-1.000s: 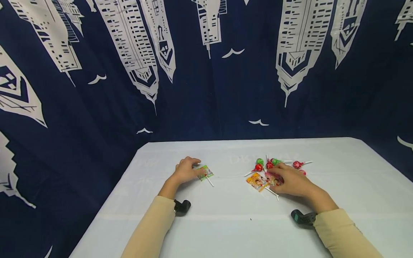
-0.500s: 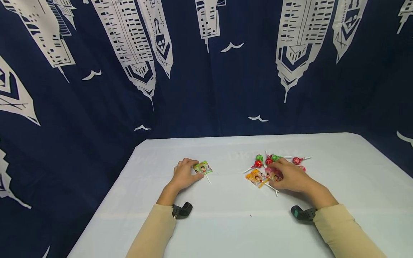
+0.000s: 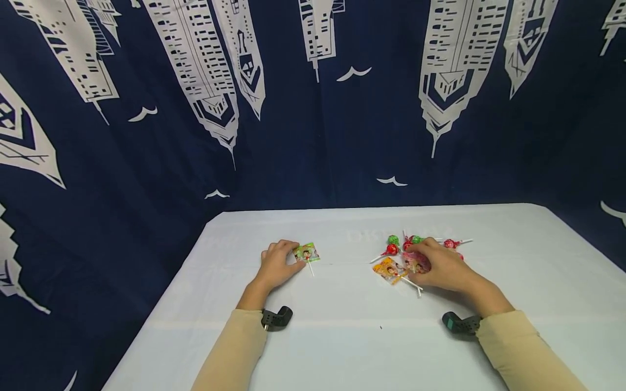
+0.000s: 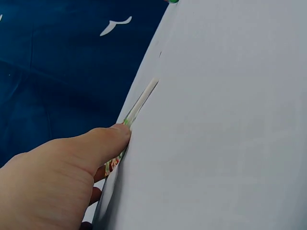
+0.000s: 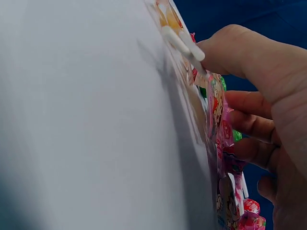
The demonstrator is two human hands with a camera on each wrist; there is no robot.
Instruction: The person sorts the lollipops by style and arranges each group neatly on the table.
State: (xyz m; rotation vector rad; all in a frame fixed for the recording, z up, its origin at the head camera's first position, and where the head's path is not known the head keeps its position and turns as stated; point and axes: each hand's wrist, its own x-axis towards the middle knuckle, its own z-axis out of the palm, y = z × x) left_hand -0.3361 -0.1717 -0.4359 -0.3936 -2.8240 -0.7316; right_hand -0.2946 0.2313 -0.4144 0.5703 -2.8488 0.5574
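Observation:
In the head view, my left hand (image 3: 277, 266) is at the left of the table, with a flat green-wrapped lollipop (image 3: 306, 252) between thumb and fingers. The left wrist view shows the thumb pressed on the wrapper and the white stick (image 4: 143, 100) jutting past it. My right hand (image 3: 447, 269) holds a flat pink-wrapped lollipop (image 3: 417, 263) by its edges, low over the pile at the right. An orange-wrapped lollipop (image 3: 389, 270) lies just left of it. Up close in the right wrist view, curled fingers (image 5: 252, 122) meet the pink wrapper (image 5: 218, 103). Other candies are partly hidden behind this hand.
Round lollipops in red (image 3: 392, 250) and green (image 3: 393, 239) wrappers lie behind the right hand, with another red one (image 3: 451, 244) farther right. The white table (image 3: 342, 336) ends at a dark blue curtain (image 3: 327, 163). A tiny dark speck (image 3: 381, 327) lies near the middle.
The left thumb has slid from over the green wrapper to its lower edge, and the lollipop has turned so its stick points more toward me. The right hand has barely moved.

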